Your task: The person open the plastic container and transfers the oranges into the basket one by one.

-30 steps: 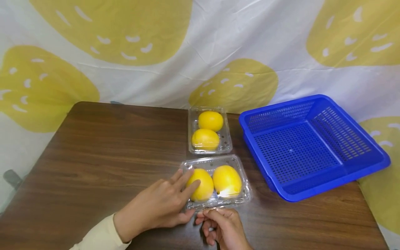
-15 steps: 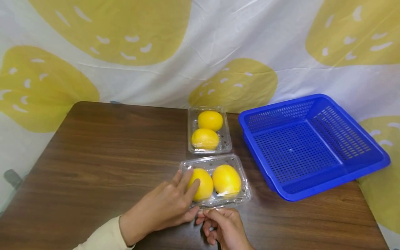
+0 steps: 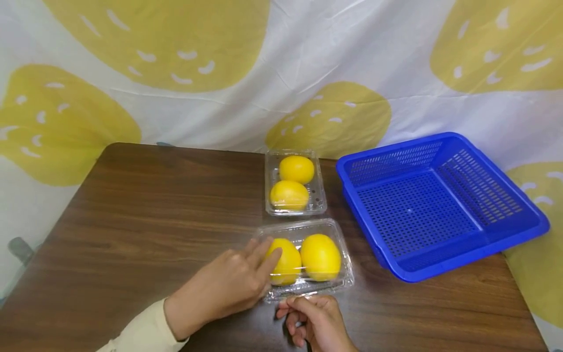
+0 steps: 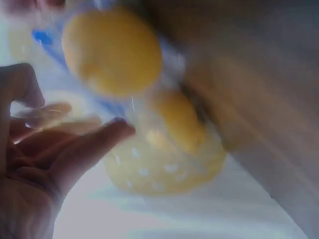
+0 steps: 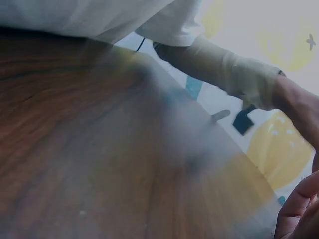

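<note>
Two round yellow fruits, perhaps lemons, sit in the near clear plastic fruit box [image 3: 303,282]: a left fruit [image 3: 288,264] and a right fruit [image 3: 321,257]. My left hand [image 3: 224,281] lies over the box's left end, fingers stretched across the left fruit. Its thumb is hidden in the head view; the left wrist view shows the left hand [image 4: 45,154] blurred, with extended fingers. At the front edge, my right hand [image 3: 318,318] pinches the box's rim between thumb and curled fingers. Only a sliver of the right hand [image 5: 301,209] shows in the right wrist view.
Behind, a second clear plastic fruit box [image 3: 318,198] holds two more yellow fruits. A blue perforated basket [image 3: 411,276] stands at the right. The brown wooden table [image 3: 154,210] reaches back to a patterned cloth [image 3: 198,112].
My left hand has shifted slightly over the near box, and its thumb has gone out of sight. The right fruit has turned a little. My right hand keeps its place.
</note>
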{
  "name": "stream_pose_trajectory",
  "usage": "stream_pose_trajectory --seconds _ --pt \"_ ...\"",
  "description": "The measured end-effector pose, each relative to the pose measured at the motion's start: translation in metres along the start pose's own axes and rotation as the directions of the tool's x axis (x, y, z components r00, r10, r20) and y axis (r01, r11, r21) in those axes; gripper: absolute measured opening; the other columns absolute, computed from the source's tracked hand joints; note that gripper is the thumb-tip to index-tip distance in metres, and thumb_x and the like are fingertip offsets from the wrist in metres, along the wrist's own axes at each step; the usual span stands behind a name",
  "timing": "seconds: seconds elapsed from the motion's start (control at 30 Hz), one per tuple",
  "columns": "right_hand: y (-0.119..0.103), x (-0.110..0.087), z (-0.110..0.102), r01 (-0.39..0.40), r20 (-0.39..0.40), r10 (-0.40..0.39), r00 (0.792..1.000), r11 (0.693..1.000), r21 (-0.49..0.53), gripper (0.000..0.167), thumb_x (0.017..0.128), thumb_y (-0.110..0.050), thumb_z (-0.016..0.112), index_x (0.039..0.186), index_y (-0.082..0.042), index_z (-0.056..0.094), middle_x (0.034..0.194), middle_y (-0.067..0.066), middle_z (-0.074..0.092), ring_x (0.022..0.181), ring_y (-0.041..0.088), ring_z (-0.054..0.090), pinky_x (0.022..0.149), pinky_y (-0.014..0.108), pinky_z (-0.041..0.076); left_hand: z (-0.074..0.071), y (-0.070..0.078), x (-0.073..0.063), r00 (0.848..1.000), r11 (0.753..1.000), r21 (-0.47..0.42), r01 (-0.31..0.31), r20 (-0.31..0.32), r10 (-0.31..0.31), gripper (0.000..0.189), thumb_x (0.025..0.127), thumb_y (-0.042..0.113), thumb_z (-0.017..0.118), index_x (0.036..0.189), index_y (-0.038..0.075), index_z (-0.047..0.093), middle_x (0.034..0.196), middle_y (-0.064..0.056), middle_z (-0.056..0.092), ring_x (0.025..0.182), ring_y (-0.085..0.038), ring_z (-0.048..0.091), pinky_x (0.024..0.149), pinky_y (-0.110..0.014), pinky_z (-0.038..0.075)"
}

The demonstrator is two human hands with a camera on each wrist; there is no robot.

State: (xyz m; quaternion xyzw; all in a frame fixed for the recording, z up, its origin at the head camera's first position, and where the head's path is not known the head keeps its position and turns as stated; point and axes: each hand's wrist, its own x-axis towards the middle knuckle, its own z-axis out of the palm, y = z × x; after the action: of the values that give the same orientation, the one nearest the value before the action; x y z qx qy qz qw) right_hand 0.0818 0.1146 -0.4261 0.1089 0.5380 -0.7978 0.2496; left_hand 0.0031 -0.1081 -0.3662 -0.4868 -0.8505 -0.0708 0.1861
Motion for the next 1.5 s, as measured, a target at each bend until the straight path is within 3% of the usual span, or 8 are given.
stream_pose_trajectory --seconds 0.17,0.37,0.57,0.8,0.9,1.1,1.27,1.5 --pt "0.002 -0.002 -0.001 -0.02 0.048 0.021 0.999 1.0 -0.012 0.026 0.105 -0.011 0.064 0.104 0.008 0.081 0.087 0.006 0.078 0.055 0.006 0.055 0.045 0.017 0.046 -0.009 -0.02 -0.002 0.99 0.97 -0.24 0.038 -0.121 -0.069 0.048 0.088 0.011 0.083 0.132 -0.007 0.07 0.126 -0.025 0.077 0.049 -0.012 0.062 0.046 -0.016 0.052" --pt "0.002 -0.004 -0.006 -0.004 0.087 0.005 0.996 1.0 -0.018 0.03 0.107 -0.011 0.062 0.107 0.015 0.078 0.087 0.007 0.078 0.056 0.006 0.056 0.047 0.016 0.047 -0.007 -0.029 -0.008 0.976 0.942 -0.33 0.061 -0.176 -0.125 0.036 0.106 0.015 0.074 0.136 -0.005 0.069 0.126 -0.021 0.079 0.098 -0.03 0.082 0.079 -0.036 0.068" --pt "0.001 -0.005 -0.008 -0.021 0.086 0.022 0.996 1.0 -0.015 0.027 0.107 -0.014 0.064 0.105 0.007 0.081 0.088 0.007 0.078 0.057 0.006 0.057 0.048 0.016 0.047 -0.001 -0.035 -0.011 0.954 0.902 -0.426 0.076 -0.231 -0.19 0.042 0.114 0.029 0.061 0.138 -0.004 0.07 0.121 -0.014 0.081 0.103 -0.025 0.082 0.085 -0.033 0.067" --pt "0.002 -0.006 -0.006 -0.033 0.071 0.034 0.997 0.999 -0.019 0.029 0.106 -0.015 0.066 0.105 0.01 0.08 0.087 0.006 0.078 0.057 0.006 0.057 0.047 0.016 0.047 0.011 -0.044 -0.012 0.917 0.843 -0.52 0.138 -0.254 -0.306 0.052 0.086 -0.011 0.085 0.137 -0.007 0.072 0.117 -0.015 0.082 0.1 -0.025 0.082 0.085 -0.032 0.066" --pt "0.004 -0.006 -0.005 -0.037 0.063 0.04 0.997 0.999 -0.036 0.035 0.106 -0.014 0.066 0.113 0.018 0.075 0.088 0.006 0.079 0.058 0.006 0.059 0.048 0.017 0.049 0.017 -0.048 -0.012 0.895 0.823 -0.533 0.196 -0.246 -0.372 0.045 0.086 -0.011 0.086 0.13 -0.008 0.076 0.115 -0.016 0.083 0.1 -0.026 0.082 0.085 -0.031 0.066" --pt "0.007 -0.005 -0.003 -0.042 0.061 0.045 0.997 0.997 -0.062 0.037 0.106 -0.013 0.065 0.119 0.021 0.072 0.089 0.006 0.08 0.058 0.005 0.059 0.048 0.017 0.05 0.029 -0.054 -0.012 0.837 0.695 -0.65 0.308 -0.162 -0.522 0.036 0.093 -0.011 0.08 0.129 -0.01 0.075 0.115 -0.02 0.082 0.085 -0.022 0.083 0.072 -0.02 0.064" --pt "0.008 -0.006 -0.002 -0.051 0.059 0.055 0.997 0.997 -0.06 0.036 0.106 -0.013 0.066 0.118 0.02 0.073 0.089 0.006 0.08 0.059 0.006 0.06 0.049 0.017 0.052 0.033 -0.055 -0.01 0.792 0.592 -0.714 0.374 -0.086 -0.605 0.036 0.096 -0.011 0.077 0.131 -0.01 0.074 0.115 -0.022 0.081 0.077 -0.021 0.082 0.067 -0.022 0.065" --pt "0.009 -0.006 -0.001 -0.047 0.061 0.05 0.997 0.997 -0.055 0.032 0.106 -0.014 0.067 0.114 0.015 0.077 0.09 0.005 0.08 0.059 0.006 0.06 0.051 0.017 0.054 0.035 -0.054 -0.004 0.751 0.523 -0.738 0.427 -0.033 -0.659 0.043 0.097 -0.011 0.075 0.139 -0.009 0.07 0.11 -0.021 0.082 0.08 -0.023 0.082 0.07 -0.026 0.066"
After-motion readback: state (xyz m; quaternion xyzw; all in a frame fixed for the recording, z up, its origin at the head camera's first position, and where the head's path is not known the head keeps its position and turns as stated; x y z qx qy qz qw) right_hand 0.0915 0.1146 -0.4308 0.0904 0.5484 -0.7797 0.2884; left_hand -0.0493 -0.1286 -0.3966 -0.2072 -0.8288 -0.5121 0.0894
